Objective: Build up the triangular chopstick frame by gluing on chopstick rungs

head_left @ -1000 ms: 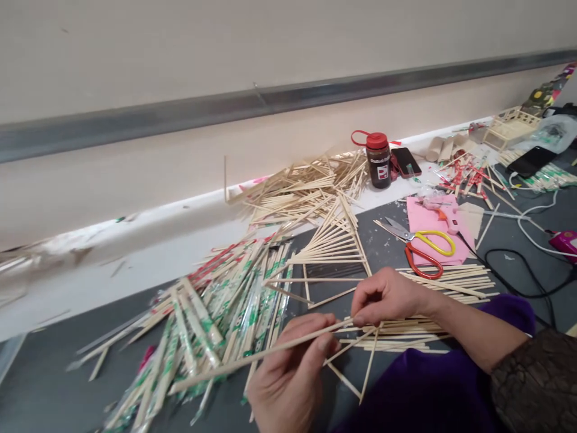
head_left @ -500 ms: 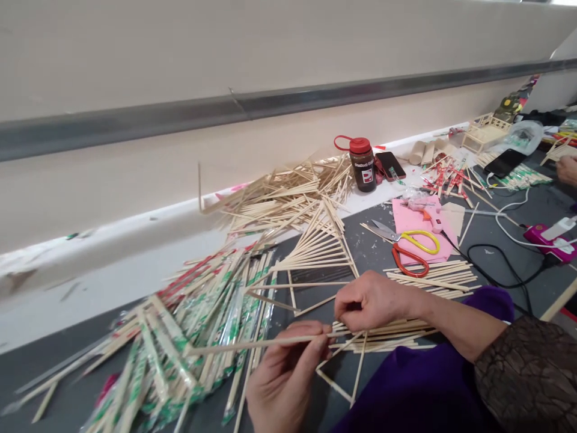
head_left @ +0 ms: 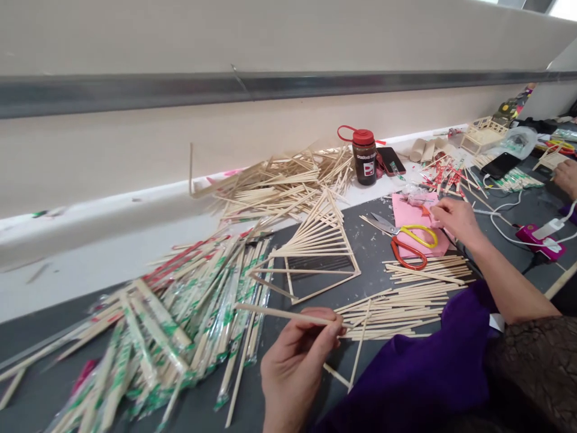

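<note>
Right hand [head_left: 456, 221] has moved to the glue gun [head_left: 425, 210], centre right; whether it grips cannot be told. The glue gun looks light, rigid, best held by its handle. At lower centre, the left hand [head_left: 296, 359] pinches a wooden stick [head_left: 279, 313], probably light, stiff, snappable: hold near its middle.

Held stick [head_left: 270, 311]: pale tan, same as loose sticks [head_left: 396, 310] & frame [head_left: 331, 231]. Wrappers [head_left: 216, 300]: clear w/ green print, some red. Scissors [head_left: 395, 230]: 1 yellow handle, 1 red. Pad [head_left: 401, 207]: pink; glue gun trigger [head_left: 425, 210]: orange. Bottle [head_left: 364, 157]: dk brown w/ red lid, wht logo. Phones [head_left: 502, 165]: blk. Power strip [head_left: 527, 233]: magenta w/ wht plug [head_left: 549, 227]. Sleeve [head_left: 541, 361]: dk brown, crackle pattern; clothing [head_left: 419, 367]: purple. Table [head_left: 374, 273]: dk grey. Wall [head_left: 135, 36]: off-wht.
</note>
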Demonstrator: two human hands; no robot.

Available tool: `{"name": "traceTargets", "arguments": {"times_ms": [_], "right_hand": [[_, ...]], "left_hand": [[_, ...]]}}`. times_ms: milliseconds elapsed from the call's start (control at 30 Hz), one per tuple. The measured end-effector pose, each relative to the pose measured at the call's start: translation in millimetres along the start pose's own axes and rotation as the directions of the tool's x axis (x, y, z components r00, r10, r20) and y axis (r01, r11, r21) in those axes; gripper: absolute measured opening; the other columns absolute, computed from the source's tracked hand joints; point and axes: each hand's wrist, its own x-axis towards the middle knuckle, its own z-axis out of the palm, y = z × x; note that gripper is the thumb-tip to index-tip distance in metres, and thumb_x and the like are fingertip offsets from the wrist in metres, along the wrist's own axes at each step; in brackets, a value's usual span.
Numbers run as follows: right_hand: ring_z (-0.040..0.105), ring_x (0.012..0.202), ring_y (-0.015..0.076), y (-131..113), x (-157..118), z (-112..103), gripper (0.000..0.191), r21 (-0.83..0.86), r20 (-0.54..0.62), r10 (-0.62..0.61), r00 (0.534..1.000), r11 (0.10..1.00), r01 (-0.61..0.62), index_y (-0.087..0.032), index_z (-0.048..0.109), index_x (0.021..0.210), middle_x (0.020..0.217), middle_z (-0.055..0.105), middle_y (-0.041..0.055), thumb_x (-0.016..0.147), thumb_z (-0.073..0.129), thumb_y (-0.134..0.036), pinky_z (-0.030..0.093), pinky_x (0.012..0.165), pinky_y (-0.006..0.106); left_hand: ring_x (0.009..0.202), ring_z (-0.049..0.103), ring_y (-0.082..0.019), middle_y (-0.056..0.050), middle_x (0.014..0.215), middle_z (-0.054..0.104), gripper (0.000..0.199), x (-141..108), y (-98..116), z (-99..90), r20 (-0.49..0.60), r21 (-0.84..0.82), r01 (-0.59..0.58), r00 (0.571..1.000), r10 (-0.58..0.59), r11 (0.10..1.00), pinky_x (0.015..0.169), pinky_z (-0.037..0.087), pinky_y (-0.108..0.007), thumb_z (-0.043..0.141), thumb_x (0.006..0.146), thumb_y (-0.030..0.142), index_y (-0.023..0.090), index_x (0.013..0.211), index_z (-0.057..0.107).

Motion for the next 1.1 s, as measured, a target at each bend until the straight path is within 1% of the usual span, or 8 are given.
{"name": "traceTargets", "arguments": {"times_ms": [133, 233, 333, 433, 667, 867, 1000, 1100], "right_hand": [[0.063, 0.083, 0.0268, 27.5, 2.8, 10.9, 0.029, -0.153, -0.052, 0.02, 0.998, 0.988, -0.028, -0.014, 0.068, 0.1, 0.096, 0.07, 0.0145, 0.082, 0.057, -0.034, 0.038, 0.064, 0.031], [0.063, 0.089, 0.0236, 19.6, -7.7, 17.2, 0.031, -0.257, -0.058, -0.13, 0.99, 0.96, 0.111, -0.019, 0.065, 0.109, 0.107, 0.067, 0.0108, 0.087, 0.051, -0.035, 0.037, 0.066, 0.03], [0.062, 0.091, 0.0204, 2.8, -15.1, 21.7, 0.031, -0.336, 0.136, -0.261, 0.956, 0.895, 0.293, -0.02, 0.067, 0.104, 0.106, 0.066, 0.0078, 0.092, 0.045, -0.038, 0.037, 0.066, 0.028], [0.062, 0.09, 0.0203, -7.6, -15.7, 25.5, 0.034, -0.376, 0.279, -0.264, 0.923, 0.855, 0.358, -0.018, 0.069, 0.1, 0.104, 0.066, 0.009, 0.094, 0.042, -0.038, 0.036, 0.062, 0.028], [0.061, 0.096, 0.0233, -10.2, -14.7, 32.2, 0.037, -0.35, 0.401, -0.283, 0.871, 0.832, 0.431, -0.02, 0.064, 0.112, 0.111, 0.063, 0.0098, 0.093, 0.042, -0.044, 0.039, 0.066, 0.029], [0.063, 0.092, 0.0272, -18.5, -7.1, 41.0, 0.036, -0.327, 0.454, -0.251, 0.855, 0.846, 0.422, -0.017, 0.06, 0.117, 0.11, 0.066, 0.0145, 0.096, 0.038, -0.036, 0.04, 0.067, 0.031], [0.064, 0.092, 0.0246, -16.5, -9.0, 36.0, 0.032, -0.276, 0.463, -0.274, 0.843, 0.859, 0.43, -0.018, 0.058, 0.116, 0.108, 0.068, 0.0117, 0.095, 0.04, -0.033, 0.04, 0.068, 0.029], [0.063, 0.095, 0.0211, -8.3, -24.0, 31.9, 0.032, -0.227, 0.459, -0.305, 0.835, 0.868, 0.442, -0.018, 0.054, 0.12, 0.11, 0.067, 0.0096, 0.096, 0.039, -0.033, 0.041, 0.072, 0.027]], "left_hand": [[0.053, 0.061, -0.012, -0.002, 0.07, 0.066, 0.011, 1.5, -5.3, 1.7, 0.037, -0.019, 0.008, 0.999, -0.007, 1.0, 0.043, 0.049, -0.018, 0.079, 0.064, 0.026, 0.019, 0.066, 0.07], [0.052, 0.06, -0.011, -0.002, 0.072, 0.066, 0.011, 2.5, -7.1, 3.1, 0.036, -0.009, 0.024, 0.999, -0.024, 1.0, 0.043, 0.049, -0.018, 0.079, 0.065, 0.026, 0.019, 0.067, 0.071], [0.052, 0.06, -0.01, -0.001, 0.072, 0.065, 0.011, 2.3, -7.9, 4.1, 0.055, 0.004, 0.042, 0.998, -0.042, 0.999, 0.045, 0.049, -0.018, 0.078, 0.066, 0.026, 0.018, 0.067, 0.07], [0.054, 0.06, -0.01, -0.001, 0.073, 0.065, 0.011, 1.6, -8.1, 4.2, 0.068, 0.019, 0.058, 0.996, -0.06, 0.998, 0.046, 0.048, -0.017, 0.077, 0.068, 0.025, 0.018, 0.068, 0.069], [0.055, 0.059, -0.01, -0.001, 0.071, 0.065, 0.012, 0.5, -7.3, 3.7, 0.075, 0.027, 0.073, 0.994, -0.075, 0.997, 0.048, 0.048, -0.018, 0.076, 0.069, 0.025, 0.017, 0.069, 0.068], [0.055, 0.058, -0.009, -0.001, 0.073, 0.065, 0.011, 0.4, -9.2, 4.6, 0.082, 0.028, 0.078, 0.993, -0.08, 0.997, 0.048, 0.047, -0.018, 0.076, 0.069, 0.025, 0.017, 0.07, 0.068], [0.056, 0.059, -0.01, -0.001, 0.071, 0.065, 0.011, 1.3, -9.7, 4.3, 0.088, 0.038, 0.089, 0.992, -0.092, 0.995, 0.048, 0.047, -0.018, 0.075, 0.069, 0.025, 0.017, 0.07, 0.068], [0.057, 0.059, -0.01, -0.001, 0.072, 0.065, 0.012, 1.9, -9.3, 4.2, 0.087, 0.035, 0.104, 0.99, -0.107, 0.994, 0.048, 0.048, -0.017, 0.076, 0.069, 0.025, 0.017, 0.071, 0.068]]}}
